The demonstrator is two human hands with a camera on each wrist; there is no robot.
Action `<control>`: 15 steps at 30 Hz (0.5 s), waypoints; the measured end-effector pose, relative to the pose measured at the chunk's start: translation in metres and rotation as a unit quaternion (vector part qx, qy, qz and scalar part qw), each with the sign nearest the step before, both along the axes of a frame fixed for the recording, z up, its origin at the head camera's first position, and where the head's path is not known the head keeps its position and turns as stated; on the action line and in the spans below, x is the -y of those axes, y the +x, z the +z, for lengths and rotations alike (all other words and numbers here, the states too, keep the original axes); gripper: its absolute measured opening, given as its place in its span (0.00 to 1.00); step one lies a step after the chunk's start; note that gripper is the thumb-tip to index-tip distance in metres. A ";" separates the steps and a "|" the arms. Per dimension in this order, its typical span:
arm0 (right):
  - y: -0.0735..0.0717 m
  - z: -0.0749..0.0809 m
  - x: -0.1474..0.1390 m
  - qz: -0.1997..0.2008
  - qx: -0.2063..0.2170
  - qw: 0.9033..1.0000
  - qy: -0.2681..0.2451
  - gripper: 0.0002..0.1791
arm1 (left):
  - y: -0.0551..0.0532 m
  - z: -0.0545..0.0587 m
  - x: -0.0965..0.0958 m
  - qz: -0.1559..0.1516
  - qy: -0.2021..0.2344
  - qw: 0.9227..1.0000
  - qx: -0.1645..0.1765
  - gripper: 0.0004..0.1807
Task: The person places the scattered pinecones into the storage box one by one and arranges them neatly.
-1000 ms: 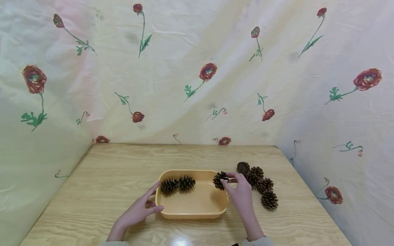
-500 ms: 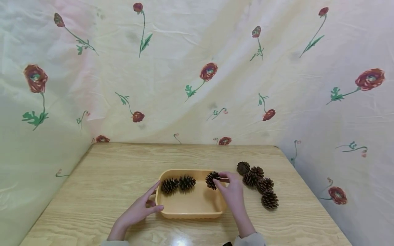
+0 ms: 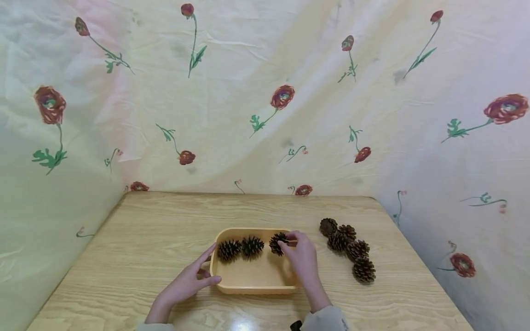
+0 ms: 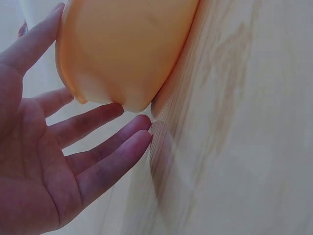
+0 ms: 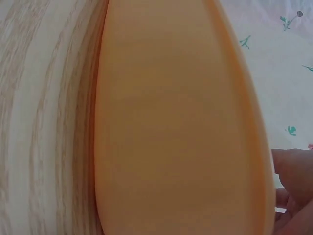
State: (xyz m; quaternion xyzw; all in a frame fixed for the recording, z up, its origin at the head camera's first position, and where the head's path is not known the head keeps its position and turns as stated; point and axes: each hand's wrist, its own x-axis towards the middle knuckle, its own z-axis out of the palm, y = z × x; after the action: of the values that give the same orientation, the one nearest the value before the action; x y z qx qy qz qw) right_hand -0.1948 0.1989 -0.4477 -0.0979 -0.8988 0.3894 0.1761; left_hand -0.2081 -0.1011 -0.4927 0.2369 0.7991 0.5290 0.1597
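Note:
A shallow orange-yellow plastic basin (image 3: 256, 290) stands on the table, with two dark pine cones (image 3: 229, 250) side by side in its left part. My right hand (image 3: 301, 257) pinches a third pine cone (image 3: 278, 244) between thumb and fingers, over the right half of the basin. In the right wrist view the basin wall (image 5: 176, 117) hides most of that hand (image 5: 293, 191). My left hand (image 3: 188, 279) rests against the basin's left end, thumb on the near rim. The left wrist view shows its fingers (image 4: 93, 125) fairly straight, fingertips at the basin's underside and the table.
Several more pine cones (image 3: 358, 250) lie in a cluster on the wooden table (image 3: 186, 216), to the right of the basin. A cloth with red flowers (image 3: 232, 92) hangs behind the table and along both sides.
My right hand has moved left with the pine cone, from over the basin's right rim to nearer the two pine cones inside. My left hand has stayed in place.

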 end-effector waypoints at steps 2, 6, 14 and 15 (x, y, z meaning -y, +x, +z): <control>-0.001 0.000 0.002 -0.001 0.005 1.000 0.010 0.17 | 0.000 0.000 0.000 0.000 0.000 1.000 0.000 0.49; -0.004 -0.002 0.004 -0.003 0.015 0.999 0.029 0.17 | 0.000 0.000 -0.001 0.001 -0.001 1.000 0.001 0.49; -0.012 -0.008 0.007 -0.009 0.025 0.998 0.048 0.16 | -0.001 0.001 -0.003 0.001 -0.001 1.000 -0.002 0.49; -0.013 -0.008 0.007 -0.008 0.028 0.998 0.047 0.16 | -0.001 0.001 -0.003 0.001 -0.001 1.000 -0.002 0.49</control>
State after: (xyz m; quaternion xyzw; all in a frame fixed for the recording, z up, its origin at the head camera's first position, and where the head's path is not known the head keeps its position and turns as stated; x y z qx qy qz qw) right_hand -0.2078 0.1919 -0.4554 -0.1077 -0.9198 0.3424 0.1586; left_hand -0.2090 -0.0982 -0.4921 0.2371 0.8003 0.5277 0.1575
